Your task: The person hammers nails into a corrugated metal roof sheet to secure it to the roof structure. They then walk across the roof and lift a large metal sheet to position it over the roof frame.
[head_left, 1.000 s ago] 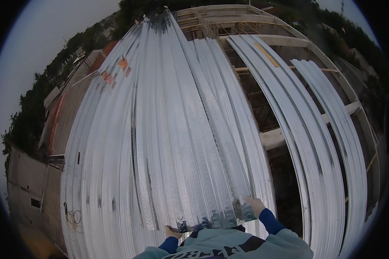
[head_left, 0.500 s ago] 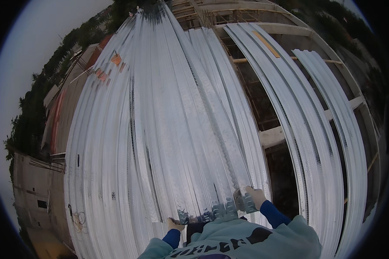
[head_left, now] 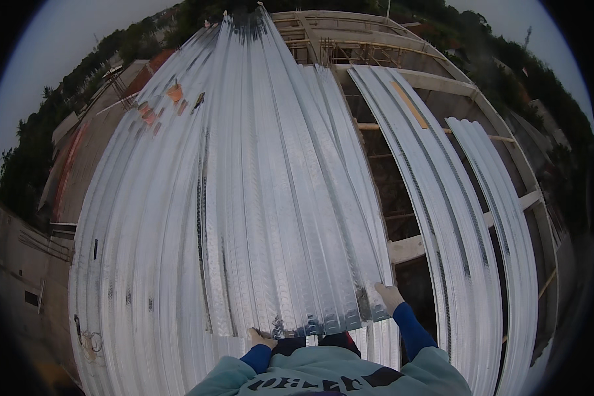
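Note:
At the lower middle, a wide ribbed silver metal sheet (head_left: 290,198) lies lengthwise over other sheets, its near end just in front of my body. My left hand (head_left: 261,338) is closed on that end, left of centre. Higher up on the right, my right hand (head_left: 388,297) grips the same sheet near its corner. The undersides of my fingers are hidden by the metal.
More metal sheets (head_left: 132,237) spread leftward, with orange objects (head_left: 175,92) on them. Right, separated strips (head_left: 462,231) span dark open gaps between concrete beams (head_left: 406,249) and poles. A wire coil (head_left: 89,343) lies lower left; a concrete building (head_left: 20,264) stands beyond.
The view has shifted, with the beams at the right now lower in it. Both my hands still hold the sheet's end, now slightly higher and further left in the picture.

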`<state>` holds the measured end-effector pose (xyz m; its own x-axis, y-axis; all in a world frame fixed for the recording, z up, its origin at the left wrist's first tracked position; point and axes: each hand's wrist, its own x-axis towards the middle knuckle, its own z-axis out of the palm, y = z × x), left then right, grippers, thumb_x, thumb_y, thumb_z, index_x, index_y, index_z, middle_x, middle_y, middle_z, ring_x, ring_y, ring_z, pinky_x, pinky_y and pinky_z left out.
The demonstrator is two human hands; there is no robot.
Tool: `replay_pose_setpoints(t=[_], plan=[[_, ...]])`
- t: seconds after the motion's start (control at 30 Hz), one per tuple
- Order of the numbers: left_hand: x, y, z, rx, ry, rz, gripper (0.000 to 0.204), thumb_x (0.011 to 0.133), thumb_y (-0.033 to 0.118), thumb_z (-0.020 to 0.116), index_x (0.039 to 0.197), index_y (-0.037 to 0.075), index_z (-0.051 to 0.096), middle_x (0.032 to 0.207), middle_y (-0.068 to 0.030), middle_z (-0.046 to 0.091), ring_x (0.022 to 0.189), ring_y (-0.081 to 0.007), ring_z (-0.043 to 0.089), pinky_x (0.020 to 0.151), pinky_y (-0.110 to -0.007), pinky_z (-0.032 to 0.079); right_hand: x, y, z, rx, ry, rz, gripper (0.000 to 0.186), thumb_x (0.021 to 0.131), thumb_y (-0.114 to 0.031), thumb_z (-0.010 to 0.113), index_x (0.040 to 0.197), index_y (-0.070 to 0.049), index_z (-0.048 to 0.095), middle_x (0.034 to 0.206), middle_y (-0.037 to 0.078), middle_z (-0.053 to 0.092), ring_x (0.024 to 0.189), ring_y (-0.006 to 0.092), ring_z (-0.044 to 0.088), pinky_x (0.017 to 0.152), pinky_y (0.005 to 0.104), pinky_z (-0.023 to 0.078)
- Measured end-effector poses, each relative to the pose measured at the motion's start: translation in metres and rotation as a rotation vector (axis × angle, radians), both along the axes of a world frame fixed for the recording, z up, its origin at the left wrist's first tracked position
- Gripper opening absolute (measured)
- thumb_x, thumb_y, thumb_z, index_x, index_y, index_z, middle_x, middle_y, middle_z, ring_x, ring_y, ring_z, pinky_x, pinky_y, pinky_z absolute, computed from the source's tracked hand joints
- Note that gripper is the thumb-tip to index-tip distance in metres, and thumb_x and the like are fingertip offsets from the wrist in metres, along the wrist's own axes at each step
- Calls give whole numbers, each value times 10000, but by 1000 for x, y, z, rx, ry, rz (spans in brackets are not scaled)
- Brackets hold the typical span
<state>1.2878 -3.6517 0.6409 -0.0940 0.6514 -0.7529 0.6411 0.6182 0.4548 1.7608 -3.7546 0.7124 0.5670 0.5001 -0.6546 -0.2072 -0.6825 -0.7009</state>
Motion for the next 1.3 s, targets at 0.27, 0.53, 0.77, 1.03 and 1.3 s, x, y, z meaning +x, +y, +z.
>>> replay_pose_setpoints(t=[0.27, 0.53, 0.77, 1.03, 1.3], plan=[[14, 63, 9, 72, 161, -104, 941, 603, 83, 910, 1299, 11, 280, 1154, -177, 507, 1061, -285, 576, 936, -383, 488, 18, 74, 18, -34, 102, -58, 687, 877, -513, 714, 1038, 153, 666, 777, 64, 600, 675, 150, 541, 602, 374, 435], [30, 97, -31, 103, 151, -69, 687, 680, 328, 886, 1051, 86, 360, 867, -25, 469, 845, -144, 479, 785, -322, 461, 47, 125, 17, -91, 163, -84, 577, 864, -461, 713, 908, 114, 682, 728, 53, 595, 634, 138, 550, 559, 368, 426], [50, 142, -48, -7, -454, 801, 360, 1002, 519, 504, 928, 169, 471, 806, 14, 443, 756, -152, 417, 771, -313, 442, 81, 165, 8, -51, 243, -108, 524, 877, -436, 706, 881, 88, 681, 697, 34, 556, 614, 136, 522, 551, 377, 418], [103, 232, -49, 180, -121, 165, 469, 816, 353, 790, 1039, 125, 447, 853, -6, 512, 721, -185, 509, 712, -331, 483, 124, 257, 6, 35, 6, 2, 600, 891, -487, 703, 827, 109, 664, 677, 52, 553, 637, 142, 512, 586, 383, 422], [172, 321, 2, 170, 79, -71, 893, 568, 168, 929, 1230, 7, 351, 1086, -143, 543, 1008, -267, 597, 899, -377, 511, 164, 331, 10, -23, -178, -12, 629, 891, -488, 717, 954, 137, 696, 780, 85, 626, 761, 149, 565, 679, 374, 460]])
